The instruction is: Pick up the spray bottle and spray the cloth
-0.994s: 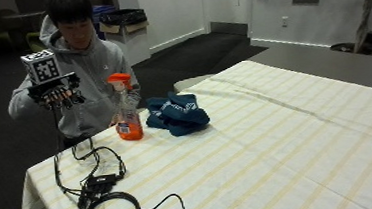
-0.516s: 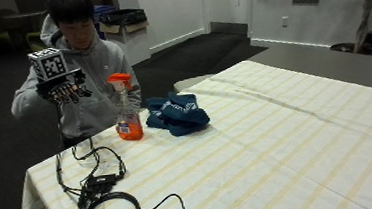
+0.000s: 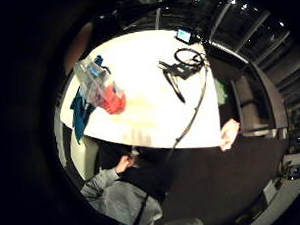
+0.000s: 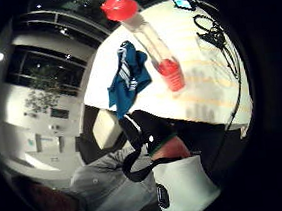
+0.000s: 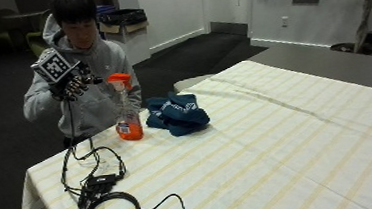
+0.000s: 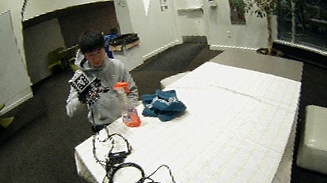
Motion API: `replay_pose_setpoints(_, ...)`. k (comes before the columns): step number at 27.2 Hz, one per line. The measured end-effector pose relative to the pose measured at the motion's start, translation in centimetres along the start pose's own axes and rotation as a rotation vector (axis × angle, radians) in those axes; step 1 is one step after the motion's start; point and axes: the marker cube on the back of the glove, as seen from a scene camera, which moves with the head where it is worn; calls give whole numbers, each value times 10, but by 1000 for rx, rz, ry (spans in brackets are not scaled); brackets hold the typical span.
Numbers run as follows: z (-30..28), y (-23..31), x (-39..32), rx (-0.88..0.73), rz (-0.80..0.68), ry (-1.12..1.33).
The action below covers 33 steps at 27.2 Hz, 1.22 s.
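Two things matter here: spray bottle point(image 5: 126, 109) and blue cloth point(image 5: 177, 115), both on the worktop point(image 5: 276, 142) near the edge where the person stands. Bottle stands upright, long axis vertical, orange liquid low in it, orange trigger head up top; I can't make out which way the nozzle points. Cloth is bunched in a heap just beside the bottle, on the side away from my hand, maybe touching, can't tell.

My gloved right hand point(image 5: 72, 86) is raised at about the height of the bottle's head, near it but apart from it, on the side away from the cloth. Fingers hang loosely curled with nothing in them. Thumb-side palm view has the bottle point(image 4: 150, 44) and cloth point(image 4: 128, 79) out ahead of the palm, not close.

Step in hand, as I judge it: reach and grasp. To do it well I'd come in level toward the neck under the trigger head, wrap there so a finger can reach the trigger, and avoid knocking the tall bottle over. Then lift straight, turn the nozzle to the cloth. Black cables point(image 5: 95, 187) lie on the worktop further from the cloth than the bottle, out of the path.
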Motion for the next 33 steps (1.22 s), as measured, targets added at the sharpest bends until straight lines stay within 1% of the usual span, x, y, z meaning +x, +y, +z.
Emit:
replay_pose_setpoints(3, 9, -3, -6, 52, -27, -103)
replay_pose_setpoints(8, 18, -9, -11, 82, 4, -223)
replay_pose_setpoints(17, 44, -57, -18, 287, 198, -513)
replay_pose_setpoints(19, 51, -62, -19, 279, 232, -573)
replay_pose_setpoints(22, 62, -63, -19, 259, 230, -628)
replay_pose_setpoints(24, 70, -66, -17, 277, 209, -642)
replay_pose_setpoints(28, 83, -63, -16, 236, 131, -665)
replay_pose_setpoints(29, 85, -64, -17, 238, 140, -675)
replay_pose_setpoints(33, 90, -74, -22, 260, 251, -713)
